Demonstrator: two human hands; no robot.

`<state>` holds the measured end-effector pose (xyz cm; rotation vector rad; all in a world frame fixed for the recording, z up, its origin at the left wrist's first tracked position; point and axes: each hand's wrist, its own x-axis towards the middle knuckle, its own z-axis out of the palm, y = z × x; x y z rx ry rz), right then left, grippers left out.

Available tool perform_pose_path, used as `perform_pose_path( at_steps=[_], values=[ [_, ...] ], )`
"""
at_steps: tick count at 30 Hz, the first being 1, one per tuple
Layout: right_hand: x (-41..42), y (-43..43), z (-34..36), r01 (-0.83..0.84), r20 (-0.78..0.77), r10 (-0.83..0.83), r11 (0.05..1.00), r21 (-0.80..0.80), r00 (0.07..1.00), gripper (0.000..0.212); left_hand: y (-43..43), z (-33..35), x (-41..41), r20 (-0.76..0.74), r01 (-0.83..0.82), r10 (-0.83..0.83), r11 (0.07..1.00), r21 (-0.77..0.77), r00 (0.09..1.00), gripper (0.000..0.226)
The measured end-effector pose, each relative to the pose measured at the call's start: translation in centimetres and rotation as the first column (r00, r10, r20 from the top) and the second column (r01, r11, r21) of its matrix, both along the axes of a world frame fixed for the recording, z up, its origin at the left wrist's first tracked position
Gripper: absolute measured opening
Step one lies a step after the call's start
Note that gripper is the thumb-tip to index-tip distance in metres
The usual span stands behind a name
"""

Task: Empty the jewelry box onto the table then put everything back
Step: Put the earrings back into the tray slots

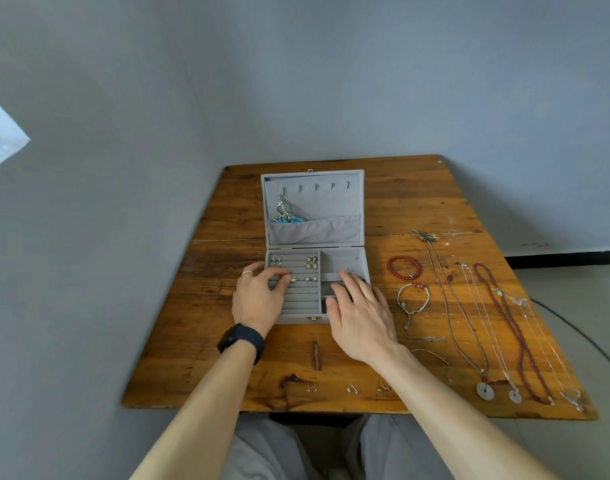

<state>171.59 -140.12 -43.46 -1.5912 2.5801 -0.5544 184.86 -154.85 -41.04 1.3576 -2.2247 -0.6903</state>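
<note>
Grey velvet jewelry box sits mid-tabletop, worn brown wood, lid standing open at the far side. Both hands are on the box's base.

Left hand: over the left ring-roll section, fingers curled down onto the rolls. Fingertips are just beside a small stud earring seated in a roll; can't tell if it's pinched or only touched. Silver ring on one finger, black watch on the wrist.

Right hand: palm down over the right-hand compartments, fingers straight and spread, holding nothing visible.

In the box: more studs in the rolls, and a silver dangle earring with blue bits hanging on a lid hook, its lower end in the lid pocket.

Out on the tabletop, right of the box:
- Red bead bracelet, nearest.
- Pale cord bracelet, just below it.
- Dark red bead necklace, well apart, laid lengthwise.
- Cord necklace with pale disc pendant, beside it.

Small stud pairs lie along the near edge, between the forearms.
</note>
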Motion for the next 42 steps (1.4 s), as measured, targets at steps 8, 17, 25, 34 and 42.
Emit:
perform_pose_path(
  at_steps=[8,17,25,34,42],
  values=[
    [-0.1,0.0,0.0,-0.01,0.026,0.01,1.0,0.001,1.0,0.056,-0.6,-0.3,0.7,-0.037,0.075,-0.073,0.995,0.061,0.997,0.022],
    [-0.5,1.5,2.1,-0.079,0.07,0.082,0.996,-0.046,0.994,0.043,3.8,0.7,3.3,-0.295,0.034,0.012,0.988,0.149,0.955,0.036],
    [4.1,7.9,1.8,-0.042,0.124,0.07,0.975,-0.218,0.99,0.033,12.0,-2.1,8.1,-0.353,-0.014,0.057,0.992,0.122,0.934,0.038],
    [7.2,10.1,-0.1,-0.075,0.068,0.089,0.979,-0.192,0.994,0.018,14.8,-2.7,9.4,-0.128,0.176,-0.172,0.984,0.018,0.977,0.02],
    [8.0,9.2,-0.2,-0.082,0.035,0.091,0.975,-0.208,0.995,0.016,14.8,-2.3,9.4,-0.077,0.15,-0.149,0.989,0.012,0.986,0.014]
  ],
)
